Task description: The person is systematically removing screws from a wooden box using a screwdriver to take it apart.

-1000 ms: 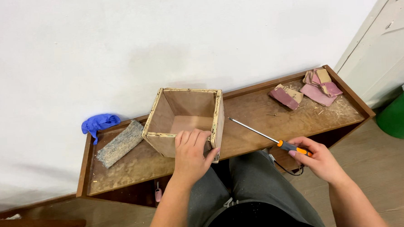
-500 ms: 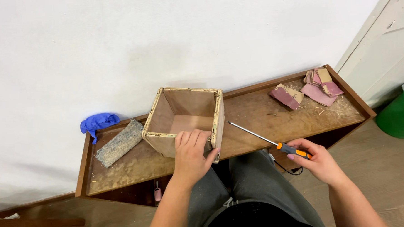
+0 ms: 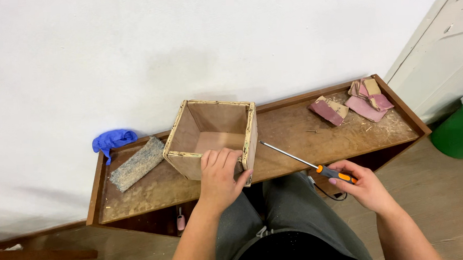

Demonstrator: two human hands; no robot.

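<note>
Nothing much moved since earlier frame. Left hand [image 3: 220, 172] grips near wall of wooden box [image 3: 212, 137] on bench [image 3: 294, 143]. Right hand [image 3: 364, 184] holds screwdriver [image 3: 308, 164]; shaft points up-left at box, tip just right of it.

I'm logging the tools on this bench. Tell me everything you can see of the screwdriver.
The screwdriver has a long, thin, bare metal shaft and an orange-and-black handle. It lies at a low slant over the bench's front edge, tip pointing up-left toward the wooden box without touching it. The right hand grips the handle just off the bench.
</note>
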